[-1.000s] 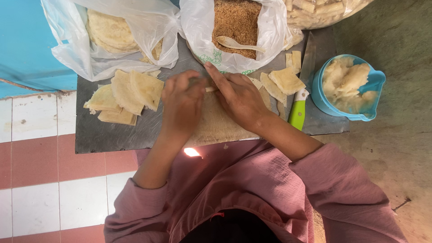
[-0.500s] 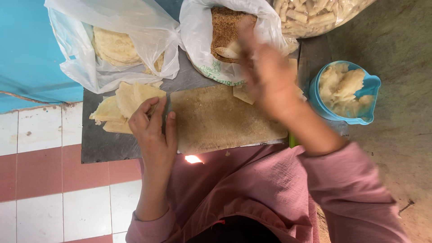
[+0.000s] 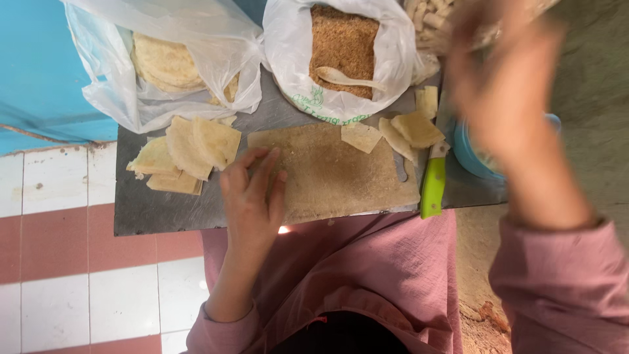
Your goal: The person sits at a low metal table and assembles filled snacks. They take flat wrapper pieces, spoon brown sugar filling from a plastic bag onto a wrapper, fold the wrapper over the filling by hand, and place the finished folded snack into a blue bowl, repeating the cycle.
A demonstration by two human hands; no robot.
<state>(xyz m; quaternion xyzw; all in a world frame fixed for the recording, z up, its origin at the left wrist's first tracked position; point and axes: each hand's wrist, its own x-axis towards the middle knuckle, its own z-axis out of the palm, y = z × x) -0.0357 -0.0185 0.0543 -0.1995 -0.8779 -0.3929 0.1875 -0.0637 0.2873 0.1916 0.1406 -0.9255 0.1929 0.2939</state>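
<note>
left hand [image 3: 252, 196] lies flat, grip open, on the wooden board [image 3: 334, 172] running left-right; right hand [image 3: 504, 85] blurred, grip unclear.

The work surface [image 3: 164, 213] is a dark grey slab, matt and stone-like. On it lies a worn wooden board [image 3: 341, 174], rough and crumb-dusted. The bags [image 3: 288, 46] are thin, glossy, crinkled plastic; the filling [image 3: 341, 42] looks coarse and granular. The knife handle [image 3: 432, 187] is smooth green plastic.
</note>
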